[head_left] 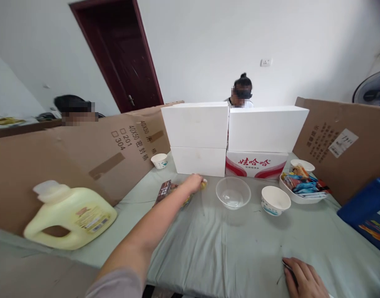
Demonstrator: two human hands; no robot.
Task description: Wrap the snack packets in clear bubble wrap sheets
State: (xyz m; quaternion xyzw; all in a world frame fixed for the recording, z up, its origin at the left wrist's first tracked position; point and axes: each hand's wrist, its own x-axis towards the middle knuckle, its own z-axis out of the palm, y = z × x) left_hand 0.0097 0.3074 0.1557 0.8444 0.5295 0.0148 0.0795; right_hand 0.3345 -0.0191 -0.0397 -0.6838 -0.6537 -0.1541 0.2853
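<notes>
left hand [193, 182]: stretched far out across the bench [227, 248], resting on a small heap of snack packets [177, 191] just in front of the lower white foam box [198, 161]; the fingers curl down over something yellowish at the far end of the heap, but whether they are clamped on it or only touching, I cannot tell
right hand [303, 278]: lies at the near edge of the bench, knuckles up, fingers bent over a thin dark object that is mostly hidden; grip unclear
snack packets: on the grey-green cloth, left of the clear glass bowl [233, 192] and apart from it; the dark brown packet [164, 191] is the plainest of them
long axis: the brown packet lies flat, its length running from near-left to far-right, the far end pointing toward the foam box; the packets under the hand are too covered to judge
doing the step well: my judgement is that the reach is long, so the pinch should settle on one packet's edge, lifting straight up, clear of the glass bowl and the paper bowl [274, 200] beside it
nearby: yellow detergent jug [70, 215] on its side at left, a white tray of sachets [301, 184] at right
</notes>
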